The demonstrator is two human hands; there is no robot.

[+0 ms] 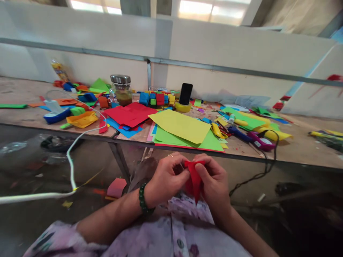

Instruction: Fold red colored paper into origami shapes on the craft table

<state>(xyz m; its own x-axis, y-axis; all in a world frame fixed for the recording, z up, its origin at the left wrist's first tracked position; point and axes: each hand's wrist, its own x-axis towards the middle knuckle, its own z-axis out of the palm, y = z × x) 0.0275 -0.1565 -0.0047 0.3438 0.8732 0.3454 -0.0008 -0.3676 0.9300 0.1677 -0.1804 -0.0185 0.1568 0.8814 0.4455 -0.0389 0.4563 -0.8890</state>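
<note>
A small folded piece of red paper (196, 178) is held between my two hands, in front of my body and just short of the table edge. Its lower end narrows to a point hanging down. My left hand (171, 175) pinches its upper left side with thumb and fingertips. On the other side, my right hand (215, 178) grips it, thumb pressed on the front face. The fingers hide part of the folds. Beyond my hands lie a yellow sheet (182, 125) on green sheets (171, 137) and a stack of red sheets (131, 113).
Along the table stand a lidded glass jar (121, 91), a phone (185, 93) in a yellow holder and several coloured paper cubes (160, 99). A purple glue gun (259, 141) with a black cord lies right. A white cable (71, 164) hangs off the left edge.
</note>
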